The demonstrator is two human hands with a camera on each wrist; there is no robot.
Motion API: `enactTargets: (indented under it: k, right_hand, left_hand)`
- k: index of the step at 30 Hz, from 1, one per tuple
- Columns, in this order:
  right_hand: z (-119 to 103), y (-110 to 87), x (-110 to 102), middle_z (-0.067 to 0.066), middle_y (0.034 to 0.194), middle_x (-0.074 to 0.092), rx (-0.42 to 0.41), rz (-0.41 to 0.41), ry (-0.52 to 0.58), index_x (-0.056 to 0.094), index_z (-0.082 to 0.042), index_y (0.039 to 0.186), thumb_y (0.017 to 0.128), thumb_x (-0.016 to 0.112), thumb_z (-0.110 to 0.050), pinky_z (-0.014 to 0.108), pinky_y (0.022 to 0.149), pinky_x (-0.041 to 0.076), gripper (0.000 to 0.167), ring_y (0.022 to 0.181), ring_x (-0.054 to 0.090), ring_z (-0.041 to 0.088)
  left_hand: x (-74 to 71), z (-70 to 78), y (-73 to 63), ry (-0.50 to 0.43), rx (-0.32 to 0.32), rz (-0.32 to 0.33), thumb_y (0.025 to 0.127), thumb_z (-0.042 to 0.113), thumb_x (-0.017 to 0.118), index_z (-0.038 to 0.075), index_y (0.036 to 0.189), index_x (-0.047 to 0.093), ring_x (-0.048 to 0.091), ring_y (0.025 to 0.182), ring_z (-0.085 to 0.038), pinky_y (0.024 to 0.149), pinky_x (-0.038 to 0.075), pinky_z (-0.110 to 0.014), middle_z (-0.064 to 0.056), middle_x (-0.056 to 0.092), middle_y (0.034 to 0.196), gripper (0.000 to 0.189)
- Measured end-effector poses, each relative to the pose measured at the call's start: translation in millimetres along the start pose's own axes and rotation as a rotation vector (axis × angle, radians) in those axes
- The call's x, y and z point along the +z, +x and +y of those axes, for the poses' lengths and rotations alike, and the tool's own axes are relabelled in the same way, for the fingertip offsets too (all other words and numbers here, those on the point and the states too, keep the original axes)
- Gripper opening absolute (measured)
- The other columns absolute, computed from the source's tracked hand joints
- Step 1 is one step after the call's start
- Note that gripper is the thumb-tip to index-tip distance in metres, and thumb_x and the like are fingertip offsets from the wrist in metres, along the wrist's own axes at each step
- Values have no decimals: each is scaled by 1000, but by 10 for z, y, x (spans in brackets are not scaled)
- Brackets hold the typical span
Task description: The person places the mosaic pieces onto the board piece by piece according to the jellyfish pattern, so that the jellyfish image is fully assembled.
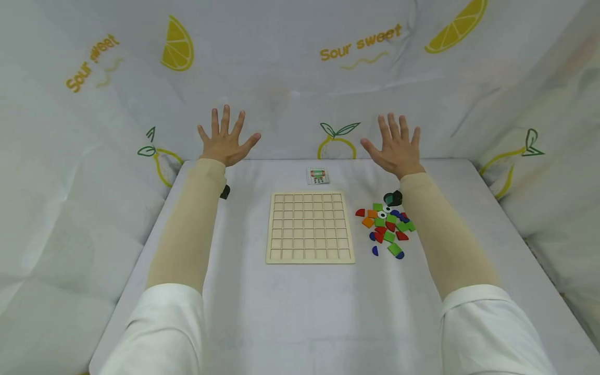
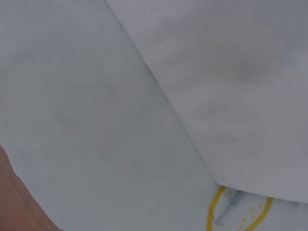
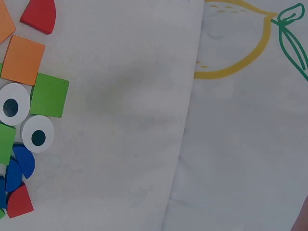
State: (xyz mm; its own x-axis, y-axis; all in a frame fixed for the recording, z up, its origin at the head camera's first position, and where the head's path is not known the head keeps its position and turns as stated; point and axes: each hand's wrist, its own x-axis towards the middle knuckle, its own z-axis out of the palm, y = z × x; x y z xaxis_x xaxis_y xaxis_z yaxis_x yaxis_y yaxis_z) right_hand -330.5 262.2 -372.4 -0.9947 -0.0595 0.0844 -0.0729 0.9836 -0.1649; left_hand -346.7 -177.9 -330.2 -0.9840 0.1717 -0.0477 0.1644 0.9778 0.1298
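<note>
One white fabric backdrop (image 1: 276,31), printed with lemons and the words "Sour sweet", hangs beyond the pale wooden grid board (image 1: 309,261). The white-covered table (image 1: 281,317) extends past the board on every side. Two arms in white sleeve ends (image 1: 166,325) and beige undersleeves (image 1: 187,224) stretch forward, one to each side of the board. The board itself lies flat, its recessed squares set seven by seven. Beyond its far left corner is the left hand (image 1: 226,146), fingers straight and spread wide, thumb out toward the middle. Beyond its far right corner, the right hand (image 1: 397,151) mirrors that, also widely splayed. A small printed card (image 1: 318,176) lies just past the board's far edge, near its centre line. Right of the board, near the right wrist, flat pieces lie jumbled, some touching: green squares (image 3: 50,95), an orange square (image 3: 23,60), red quarter-round pieces (image 3: 39,14), white eye discs (image 3: 38,134) with dark pupils, and blue half-discs (image 1: 375,250), one of them apart from the cluster on its near side.
</note>
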Motion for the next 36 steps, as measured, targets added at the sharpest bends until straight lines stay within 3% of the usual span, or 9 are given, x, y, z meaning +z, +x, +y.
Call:
enactTargets:
  k: [7, 12, 16, 20, 22, 26, 30, 36]
  right_hand:
    - [95, -65, -136, 10, 171, -15, 37, 15, 60, -13, -19, 163, 99, 18, -73, 65, 124, -9, 89, 158, -15, 39]
    - [159, -210, -390, 26, 168, 11, 69, 22, 92, 17, -4, 161, 106, 35, -46, 66, 124, 8, 72, 154, 9, 48]
    - [198, -422, -544, 31, 155, 37, 64, -47, 129, 43, 1, 149, 105, 39, -38, 68, 117, 27, 60, 141, 33, 52]
    - [264, -688, -548, 30, 146, 49, 50, -185, 256, 49, 1, 144, 107, 43, -39, 67, 108, 41, 55, 129, 47, 49]
    - [309, -825, -491, 27, 144, 51, 45, -251, 303, 49, 0, 143, 107, 45, -41, 65, 106, 44, 55, 128, 48, 46]
    - [358, -1086, -316, 25, 141, 53, 52, -328, 357, 50, -1, 143, 106, 49, -39, 63, 107, 45, 52, 128, 48, 44]
    - [331, -1298, -129, 25, 137, 56, 55, -350, 386, 53, -1, 141, 106, 52, -29, 61, 106, 47, 45, 125, 51, 43]
    - [313, -1507, 116, 25, 130, 59, 56, -394, 384, 55, 1, 139, 105, 53, -21, 57, 103, 50, 40, 118, 55, 39]
  left_hand:
    - [22, 70, 86, -14, 55, -25, 90, 86, 10, 32, 159, -22, -33, 153, -32, 118, -15, -72, -4, -34, 164, 93]
    - [71, 85, -18, -131, 146, -87, 95, 79, 28, 19, 164, -4, -12, 158, -41, 125, -3, -65, -18, -8, 171, 98]
    - [259, 53, -358, -246, 226, -160, 97, 72, 41, 15, 165, 12, 1, 159, -41, 126, 8, -63, -18, 6, 171, 93]
    - [612, 49, -867, -315, 283, -233, 97, 67, 50, 16, 163, 22, 9, 159, -38, 125, 14, -64, -15, 13, 171, 88]
    - [813, 60, -1106, -348, 304, -242, 96, 64, 55, 16, 162, 27, 10, 159, -37, 125, 16, -64, -13, 15, 171, 86]
    - [1141, 66, -1485, -412, 317, -195, 96, 54, 63, 14, 159, 35, 12, 159, -35, 124, 20, -63, -10, 18, 171, 79]
    - [1345, 50, -1734, -447, 311, -173, 93, 47, 70, 16, 158, 37, 11, 160, -33, 123, 20, -65, -7, 19, 171, 78]
    - [1477, 80, -1951, -433, 326, -249, 87, 52, 74, 18, 158, 37, 9, 160, -33, 125, 15, -64, -7, 18, 171, 87]
